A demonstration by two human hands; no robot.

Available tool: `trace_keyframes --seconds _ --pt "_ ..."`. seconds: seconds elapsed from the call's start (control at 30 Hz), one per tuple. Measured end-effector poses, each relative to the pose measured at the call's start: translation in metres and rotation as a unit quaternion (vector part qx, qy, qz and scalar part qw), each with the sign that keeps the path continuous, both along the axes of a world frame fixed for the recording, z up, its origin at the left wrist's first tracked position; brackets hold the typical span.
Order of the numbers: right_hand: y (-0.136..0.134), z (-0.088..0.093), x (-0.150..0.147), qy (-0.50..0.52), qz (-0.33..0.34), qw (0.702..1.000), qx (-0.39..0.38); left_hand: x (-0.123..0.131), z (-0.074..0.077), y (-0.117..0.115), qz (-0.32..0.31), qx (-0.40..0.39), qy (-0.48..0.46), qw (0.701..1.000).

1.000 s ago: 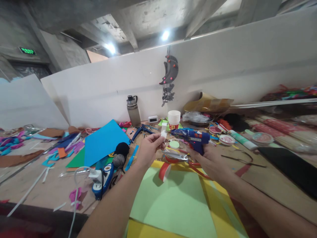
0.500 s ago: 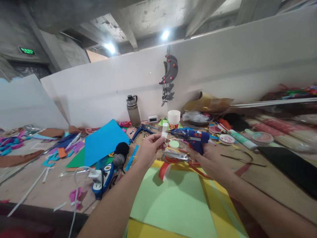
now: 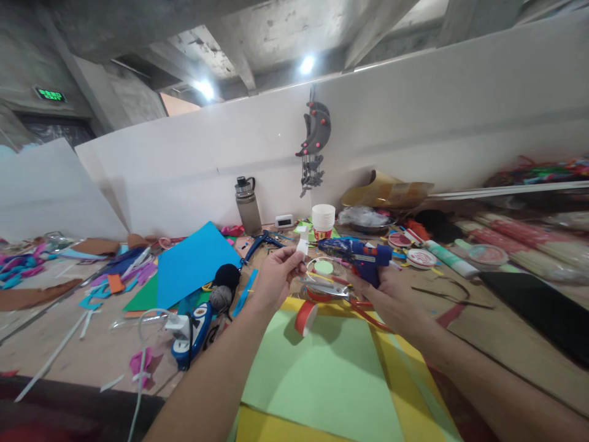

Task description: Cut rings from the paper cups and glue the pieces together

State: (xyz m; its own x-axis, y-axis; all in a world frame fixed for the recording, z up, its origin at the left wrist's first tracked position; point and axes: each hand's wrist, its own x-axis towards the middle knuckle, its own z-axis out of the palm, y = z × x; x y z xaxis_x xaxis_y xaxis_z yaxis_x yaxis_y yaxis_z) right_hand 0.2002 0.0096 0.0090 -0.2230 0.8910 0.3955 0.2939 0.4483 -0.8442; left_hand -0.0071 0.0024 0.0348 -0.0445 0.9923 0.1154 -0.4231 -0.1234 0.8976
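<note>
Between the fingertips of my left hand (image 3: 279, 274) is a small white paper piece (image 3: 302, 241), held upright. My right hand (image 3: 385, 293) is wrapped round the handle of a blue glue gun (image 3: 361, 255), whose nozzle points left at the paper, close to it. Below the hands, a red paper cup piece (image 3: 306, 318) lies on its side on a light green sheet (image 3: 317, 374). Scissors (image 3: 368, 313) with red handles lie below the glue gun. A stack of white paper cups (image 3: 323, 218) stands just behind the nozzle.
A grey bottle (image 3: 248, 209) and a small white clock (image 3: 284, 221) stand by the white partition (image 3: 184, 159). Blue card (image 3: 197, 264), yarn balls (image 3: 221, 299) and a power strip (image 3: 192, 337) lie on the left. A black tablet-like slab (image 3: 536, 313) lies on the right.
The white paper piece in my left hand has tilted and shifted slightly left. The glue gun has barely moved, a little to the right.
</note>
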Motion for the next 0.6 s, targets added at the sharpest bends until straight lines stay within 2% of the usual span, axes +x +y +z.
trace_keyframes --seconds 0.37,0.6 --pt "-0.002 -0.0015 0.0 0.0 0.003 1.0 0.0 -0.0003 -0.0006 0.0004 0.004 0.003 0.006 1.0" --pt "-0.0022 0.0007 -0.0004 -0.006 -0.009 1.0 0.007 -0.0001 -0.0027 0.0007 -0.024 0.005 0.01 1.0"
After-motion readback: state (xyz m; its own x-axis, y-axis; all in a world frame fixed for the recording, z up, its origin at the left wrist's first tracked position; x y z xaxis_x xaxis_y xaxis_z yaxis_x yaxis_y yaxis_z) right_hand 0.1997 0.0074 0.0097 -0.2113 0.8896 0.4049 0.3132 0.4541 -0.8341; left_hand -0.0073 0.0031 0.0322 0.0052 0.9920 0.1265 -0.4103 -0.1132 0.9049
